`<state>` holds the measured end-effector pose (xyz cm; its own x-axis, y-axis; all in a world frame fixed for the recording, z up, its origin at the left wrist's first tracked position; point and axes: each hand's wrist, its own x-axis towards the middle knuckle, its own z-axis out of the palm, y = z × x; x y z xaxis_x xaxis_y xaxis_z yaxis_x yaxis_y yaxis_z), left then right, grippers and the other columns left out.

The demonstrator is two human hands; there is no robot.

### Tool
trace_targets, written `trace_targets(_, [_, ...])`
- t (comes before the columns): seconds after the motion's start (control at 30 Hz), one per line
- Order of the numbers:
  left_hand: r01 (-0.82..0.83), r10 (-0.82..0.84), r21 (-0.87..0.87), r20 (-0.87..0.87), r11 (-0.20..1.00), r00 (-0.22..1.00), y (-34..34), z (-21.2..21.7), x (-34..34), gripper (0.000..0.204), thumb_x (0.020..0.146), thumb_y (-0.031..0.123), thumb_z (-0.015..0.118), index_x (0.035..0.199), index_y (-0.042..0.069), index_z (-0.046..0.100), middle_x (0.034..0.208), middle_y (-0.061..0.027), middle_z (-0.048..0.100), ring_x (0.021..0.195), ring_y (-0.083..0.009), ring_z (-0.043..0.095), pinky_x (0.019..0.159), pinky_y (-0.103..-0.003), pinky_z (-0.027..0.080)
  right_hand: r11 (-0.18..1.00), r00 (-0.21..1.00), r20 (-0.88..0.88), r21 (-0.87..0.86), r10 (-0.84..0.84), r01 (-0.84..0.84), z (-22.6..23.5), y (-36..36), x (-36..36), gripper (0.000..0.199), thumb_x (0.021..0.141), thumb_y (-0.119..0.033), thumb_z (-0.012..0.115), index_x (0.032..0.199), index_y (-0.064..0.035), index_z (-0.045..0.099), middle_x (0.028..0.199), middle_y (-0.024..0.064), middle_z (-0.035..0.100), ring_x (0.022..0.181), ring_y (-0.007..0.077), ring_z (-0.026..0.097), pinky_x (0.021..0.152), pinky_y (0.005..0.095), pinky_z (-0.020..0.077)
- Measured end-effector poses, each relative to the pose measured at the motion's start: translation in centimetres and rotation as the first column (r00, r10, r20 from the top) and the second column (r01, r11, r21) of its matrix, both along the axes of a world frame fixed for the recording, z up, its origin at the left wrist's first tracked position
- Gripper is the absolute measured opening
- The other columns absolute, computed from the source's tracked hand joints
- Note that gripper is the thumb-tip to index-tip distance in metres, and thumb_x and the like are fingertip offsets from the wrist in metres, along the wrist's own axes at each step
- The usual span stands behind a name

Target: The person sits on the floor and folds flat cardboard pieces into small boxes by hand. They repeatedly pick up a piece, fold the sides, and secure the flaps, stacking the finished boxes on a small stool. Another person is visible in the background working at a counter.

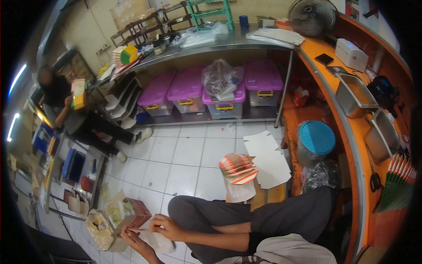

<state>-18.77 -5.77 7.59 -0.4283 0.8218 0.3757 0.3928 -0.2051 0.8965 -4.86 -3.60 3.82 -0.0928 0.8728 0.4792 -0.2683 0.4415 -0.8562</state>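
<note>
At the lower left, my left hand (pixel 130 236) pinches one end of a thin pale strip (pixel 140 229), seen nearly edge-on. Around its other end my right hand (pixel 167 229) is closed, the fingers curled in. What exactly the strip is, I cannot make out. Just below my right hand shows a smooth white piece (pixel 159 243); whether it joins the strip is unclear. Beyond my hands stands an open cardboard box (pixel 140 213) with crumpled, yellowish plastic in it. A plastic-lined container (pixel 99 229) sits against its left side.
Past my knees, orange-and-white folded cartons (pixel 238 169) lie beside flat white card blanks (pixel 267 160). An orange counter (pixel 338 108) with metal pans runs along the right. A blue-lidded bucket (pixel 316 138) stands below it. Purple-lidded bins (pixel 189 83) line the back shelf; another person (pixel 72 112) stands left.
</note>
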Motion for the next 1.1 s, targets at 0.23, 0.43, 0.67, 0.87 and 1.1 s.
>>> trace_targets(0.23, [0.259,-0.511,-0.444,-0.682,0.858,0.524,-3.2,0.6,-8.0,0.035,0.078,0.009,0.06,0.111,0.002,0.05,0.095,-0.0128,0.054,0.092,-0.0257,0.053,0.079,-0.036,0.042,0.961,0.953,0.189,-0.194,0.236,-0.199,-8.9,-3.2,-7.5,0.014,0.083,-0.014,0.058,0.08,-0.0013,0.054,0.077,0.0105,0.051,0.074,0.0228,0.054,0.065,0.0325,0.0424])
trace_targets(0.43, [0.028,-0.635,-0.668,-0.693,0.743,0.341,-4.1,-2.1,-8.4,0.025,0.08,0.027,0.056,0.094,0.007,0.058,0.096,-0.0143,0.056,0.089,-0.0312,0.056,0.077,-0.041,0.044,0.955,0.933,0.213,-0.132,0.288,-0.265,-13.5,-4.9,-7.9,0.011,0.081,-0.013,0.056,0.081,-0.0026,0.051,0.071,0.0143,0.051,0.072,0.0309,0.053,0.064,0.0385,0.0403])
trace_targets(0.67, [-0.189,-0.587,-0.757,-0.616,0.625,0.525,-4.4,-6.3,-8.5,0.027,0.075,0.034,0.062,0.082,0.008,0.059,0.087,-0.0088,0.056,0.084,-0.0285,0.054,0.074,-0.038,0.043,0.933,0.859,0.377,-0.23,0.347,-0.276,-13.4,-5.4,-7.1,0.013,0.083,-0.016,0.055,0.083,-0.0031,0.052,0.075,0.0147,0.049,0.072,0.0339,0.053,0.066,0.0413,0.0409])
trace_targets(0.87, [0.226,-0.629,-0.591,-0.687,0.775,0.363,-4.2,-5.6,-9.6,0.01,0.073,0.015,0.065,0.079,0.012,0.058,0.073,-0.0044,0.055,0.076,-0.0257,0.052,0.069,-0.037,0.038,0.944,0.917,0.262,-0.216,0.301,-0.248,-13.5,-4.9,-7.3,0.015,0.082,-0.016,0.055,0.082,-0.0017,0.053,0.074,0.0148,0.052,0.072,0.0314,0.053,0.065,0.0376,0.0412])
trace_targets(1.1, [0.148,-0.423,-0.398,-0.812,0.905,0.401,-3.4,-5.6,-7.6,0.013,0.073,0.008,0.062,0.085,0.012,0.064,0.074,-0.0037,0.054,0.074,-0.0232,0.051,0.066,-0.035,0.039,0.876,0.941,0.138,-0.427,0.309,-0.225,-12.8,-4.2,-6.8,0.022,0.08,-0.022,0.064,0.081,-0.0015,0.055,0.064,0.0075,0.058,0.061,0.0142,0.054,0.058,0.0294,0.0428])
